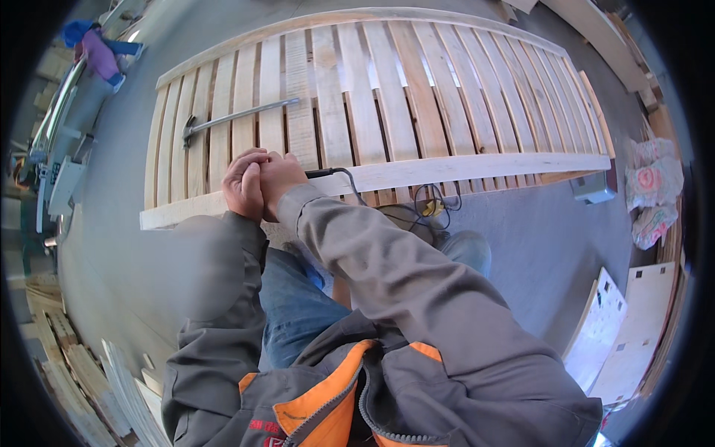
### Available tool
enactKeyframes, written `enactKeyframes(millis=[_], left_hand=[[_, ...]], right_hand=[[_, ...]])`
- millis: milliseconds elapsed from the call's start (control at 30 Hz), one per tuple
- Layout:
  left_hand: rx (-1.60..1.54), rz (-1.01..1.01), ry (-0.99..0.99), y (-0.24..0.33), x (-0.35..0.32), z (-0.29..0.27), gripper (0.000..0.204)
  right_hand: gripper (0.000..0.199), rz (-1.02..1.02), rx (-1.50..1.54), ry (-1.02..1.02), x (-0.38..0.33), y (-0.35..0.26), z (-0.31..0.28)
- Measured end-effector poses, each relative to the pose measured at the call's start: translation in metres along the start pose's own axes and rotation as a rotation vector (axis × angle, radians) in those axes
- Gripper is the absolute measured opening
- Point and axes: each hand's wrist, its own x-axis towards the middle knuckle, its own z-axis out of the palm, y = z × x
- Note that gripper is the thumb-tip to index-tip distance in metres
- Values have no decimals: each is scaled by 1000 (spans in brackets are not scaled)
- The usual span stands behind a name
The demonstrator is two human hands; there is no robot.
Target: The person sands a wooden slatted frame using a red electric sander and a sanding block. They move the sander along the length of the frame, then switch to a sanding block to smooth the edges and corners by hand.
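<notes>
My two hands are together at the near long board of a slatted wooden panel [380,119], left of its middle. My right hand [281,177] is closed around a corded power tool [320,173]; only its black rear end and cable show, the rest being covered by my hands. Curled against the right hand, my left hand [244,182] closes on the front of the same tool. Beyond them a hammer [242,112] with a dark head and long metal handle lies slantwise across the slats.
A black cable [439,205] hangs in loops below the panel's near edge. Pale boards [629,328] lean at the right, near white sacks [654,186]. Timber strips [86,372] lie at the lower left. Another person [100,54] is at the far left beside metal equipment [63,182].
</notes>
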Motion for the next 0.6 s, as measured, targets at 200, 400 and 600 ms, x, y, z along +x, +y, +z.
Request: enactKeyframes(millis=[200, 400, 600], left_hand=[[-29, 16, -80, 19, 2, 66, 27], [-27, 31, -116, 41, 1, 120, 26], [-50, 73, -135, 60, 0, 177, 25]], right_hand=[[27, 56, 60, 58, -38, 55, -19], [29, 111, 32, 66, -67, 94, -36], [26, 120, -40, 127, -98, 139, -48]])
